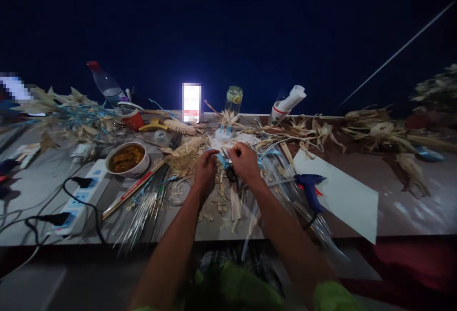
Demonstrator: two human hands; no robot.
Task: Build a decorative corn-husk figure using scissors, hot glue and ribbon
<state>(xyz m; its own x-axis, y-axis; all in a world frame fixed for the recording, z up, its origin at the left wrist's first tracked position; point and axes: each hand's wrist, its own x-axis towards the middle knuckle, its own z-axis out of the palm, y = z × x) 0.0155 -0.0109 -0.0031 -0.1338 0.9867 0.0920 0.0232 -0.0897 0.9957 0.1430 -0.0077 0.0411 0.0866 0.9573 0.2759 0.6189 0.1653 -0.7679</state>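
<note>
My left hand (pixel 206 172) and my right hand (pixel 244 162) face each other over the middle of the cluttered table. The fingers of both are curled with the tips pressed together. Whatever they hold is too small and dim to name. Just below and between them lies a tool with dark loop handles (pixel 230 174), perhaps scissors, beside a blue strip. Beyond the hands stands a white round base (pixel 223 135) with blue bits and pale dried husk pieces (pixel 230 119) rising from it. Husk scraps (pixel 234 204) are scattered under my wrists.
To the right, a blue glue gun (pixel 311 192) rests by a white sheet (pixel 342 196). On the left are a power strip (pixel 84 199) with cords, a bowl of brown liquid (pixel 127 159) and wire bundles (pixel 143 211). A lit phone (pixel 192 101), corn cob (pixel 180 127) and jar (pixel 233 99) stand behind.
</note>
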